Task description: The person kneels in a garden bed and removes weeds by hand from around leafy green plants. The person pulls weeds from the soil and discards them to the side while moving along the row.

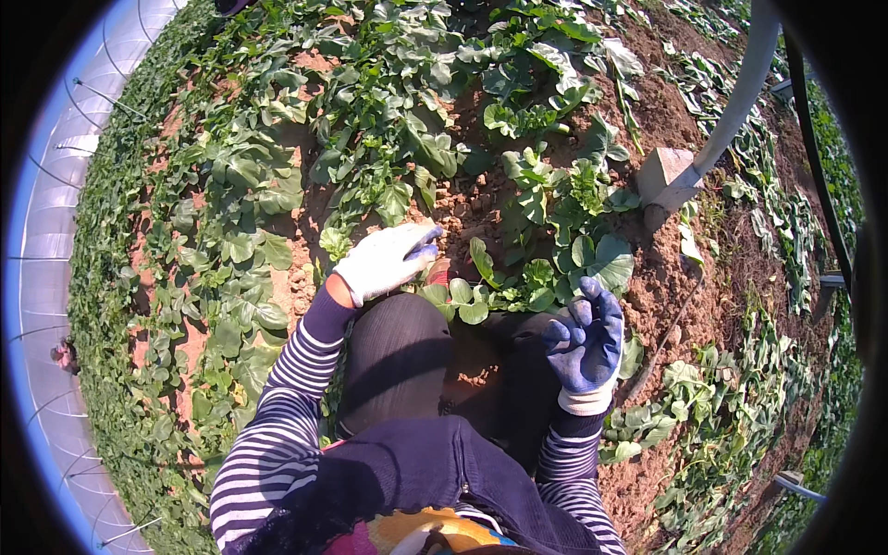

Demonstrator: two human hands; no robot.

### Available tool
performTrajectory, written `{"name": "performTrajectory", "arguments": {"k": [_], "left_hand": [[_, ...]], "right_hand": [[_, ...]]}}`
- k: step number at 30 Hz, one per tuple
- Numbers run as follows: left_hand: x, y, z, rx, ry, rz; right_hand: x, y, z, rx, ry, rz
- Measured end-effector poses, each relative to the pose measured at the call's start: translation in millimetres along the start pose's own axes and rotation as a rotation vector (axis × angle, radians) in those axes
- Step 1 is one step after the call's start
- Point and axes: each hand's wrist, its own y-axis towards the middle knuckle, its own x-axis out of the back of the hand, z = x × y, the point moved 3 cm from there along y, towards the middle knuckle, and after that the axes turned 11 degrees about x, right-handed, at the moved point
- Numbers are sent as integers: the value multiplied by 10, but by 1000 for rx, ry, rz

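My left hand (388, 261), in a white work glove with blue-coated fingertips, is above my left knee, back upward. Its fingers reach to the right, slightly bent, and nothing shows in them. Below its fingertips is a small red patch (439, 274) that I cannot make out, partly behind leaves. My right hand (590, 347), gloved alike, is turned with its blue palm up beside my right knee. Its fingers are loosely curled and apart, holding nothing. Close by are broad green leaves (610, 263) of a low leafy crop (472, 301), rooted in front of my knees.
Rows of leafy plants (245, 176) fill the ground ahead and left, with brown soil (467, 208) between. A pale metal pole (740, 92) rises from a block (664, 174) at right. Wilted pulled leaves (731, 398) lie to the right. Plastic sheeting (55, 268) borders the far left.
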Motion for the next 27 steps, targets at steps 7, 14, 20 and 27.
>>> {"name": "performTrajectory", "arguments": {"k": [7, 14, 20, 27], "left_hand": [[325, -410, -1732, -647, 41, -131], [-309, -265, -2196, -727, 218, -49], [-848, 55, -1825, -577, 360, -13], [-792, 77, -1835, -553, 350, -30]], "right_hand": [[25, -63, 133, -11, 254, -111], [692, -625, 1047, 459, -215, -294], [1645, -1270, 1509, 585, -1795, -659], [2073, -1317, 1247, 200, -2208, -728]]}}
